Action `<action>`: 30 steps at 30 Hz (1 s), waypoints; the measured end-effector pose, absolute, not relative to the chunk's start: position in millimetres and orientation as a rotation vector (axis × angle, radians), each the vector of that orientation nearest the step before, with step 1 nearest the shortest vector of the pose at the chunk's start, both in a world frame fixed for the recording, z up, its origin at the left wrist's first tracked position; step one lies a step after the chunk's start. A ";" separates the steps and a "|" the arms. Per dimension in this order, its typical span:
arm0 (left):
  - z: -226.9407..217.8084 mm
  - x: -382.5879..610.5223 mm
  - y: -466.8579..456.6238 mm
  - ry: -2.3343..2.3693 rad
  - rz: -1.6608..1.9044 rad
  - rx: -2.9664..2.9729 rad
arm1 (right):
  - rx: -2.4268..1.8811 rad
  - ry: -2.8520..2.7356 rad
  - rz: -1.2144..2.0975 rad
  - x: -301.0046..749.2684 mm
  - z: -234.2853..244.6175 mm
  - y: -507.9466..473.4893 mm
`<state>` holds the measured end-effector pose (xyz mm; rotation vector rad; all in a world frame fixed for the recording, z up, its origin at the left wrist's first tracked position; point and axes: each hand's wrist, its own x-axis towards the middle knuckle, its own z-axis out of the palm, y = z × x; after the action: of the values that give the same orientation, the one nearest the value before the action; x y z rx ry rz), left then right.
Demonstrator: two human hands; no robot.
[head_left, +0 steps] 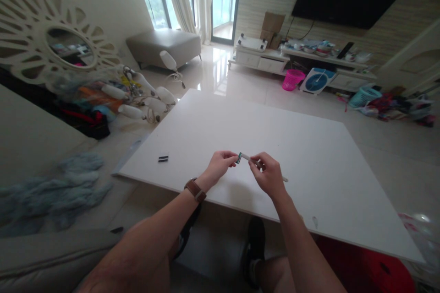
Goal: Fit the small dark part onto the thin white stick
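Above the near part of the white table (pixel 264 123), my left hand (pixel 222 165) pinches a small flat green piece (pixel 239 158) with light marks along it; its kind is too small to tell. My right hand (pixel 266 171) grips a slim pale stick (pixel 246 157), shaped like a pen or brush handle. The stick's front end meets or nearly meets the green piece, and its rear end shows beyond my right palm. To the left on the tabletop lie two short black strips (pixel 163 159), with a pale clear bit beside them.
A small clear object (pixel 315 222) lies near the table's front right edge. Left of the table stands a lamp with several white shades (pixel 158 103). A red stool-like thing (pixel 371 265) is under the right front edge. A pink basket (pixel 293 80) stands by the far cabinet.
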<state>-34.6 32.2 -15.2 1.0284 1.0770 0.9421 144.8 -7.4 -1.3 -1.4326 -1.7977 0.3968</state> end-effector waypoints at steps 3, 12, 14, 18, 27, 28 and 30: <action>-15.0 -34.5 32.5 1.072 0.942 1.026 | -1.420 -1.840 0.422 144.1 -1.7 -7.3; -15.6 -34.1 33.0 1.085 0.942 1.012 | -1.460 -1.770 0.340 143.5 -4.8 -6.1; -16.3 -34.1 33.0 1.086 0.944 1.012 | -1.464 -1.766 0.345 143.3 -5.0 -6.5; -15.9 -34.7 32.7 1.085 0.942 1.025 | -1.463 -1.763 0.357 143.2 -4.9 -6.8; -16.9 -34.5 33.2 1.084 0.947 1.015 | -1.460 -1.752 0.350 143.4 -4.5 -7.2; -16.9 -34.4 33.1 1.083 0.949 1.014 | -1.463 -1.739 0.351 143.4 -4.7 -7.0; -16.7 -34.2 33.1 1.087 0.951 1.010 | -1.469 -1.698 0.364 142.9 -5.0 -6.6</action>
<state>-34.2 33.1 -16.7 1.0101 1.0866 0.9505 142.9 -6.6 -5.0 -1.4692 -1.6978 0.3638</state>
